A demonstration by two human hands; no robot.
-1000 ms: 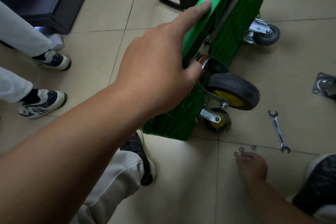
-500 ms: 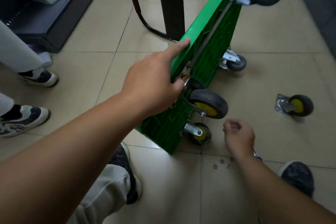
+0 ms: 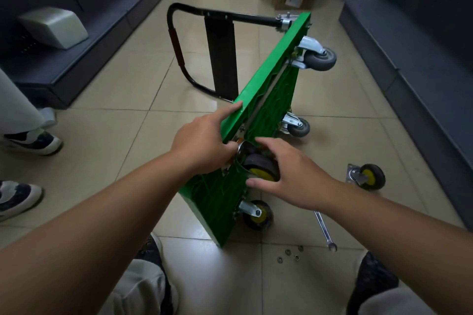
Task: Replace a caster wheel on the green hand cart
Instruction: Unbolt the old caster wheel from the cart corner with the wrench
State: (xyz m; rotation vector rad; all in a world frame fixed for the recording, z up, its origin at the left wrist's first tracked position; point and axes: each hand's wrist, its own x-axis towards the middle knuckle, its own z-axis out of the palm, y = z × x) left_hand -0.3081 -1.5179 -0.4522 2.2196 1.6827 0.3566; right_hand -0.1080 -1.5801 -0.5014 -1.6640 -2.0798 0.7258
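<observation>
The green hand cart stands on its long edge on the tiled floor, underside facing right. My left hand grips its upper edge: the index finger lies along the rim and the thumb presses by the metal caster plate. My right hand spans the black caster wheel with the yellow hub at that plate, index finger above it and thumb below. A second yellow-hub caster is mounted lower down. Two grey casters are at the far end.
A loose yellow-hub caster lies on the floor to the right. A wrench and several small nuts and washers lie near my right shoe. The black cart handle is folded out left. Another person's shoes are at left.
My right hand rose from the small parts on the floor and came onto the caster wheel. The view pulled back and up, showing the whole cart. My left hand kept its hold.
</observation>
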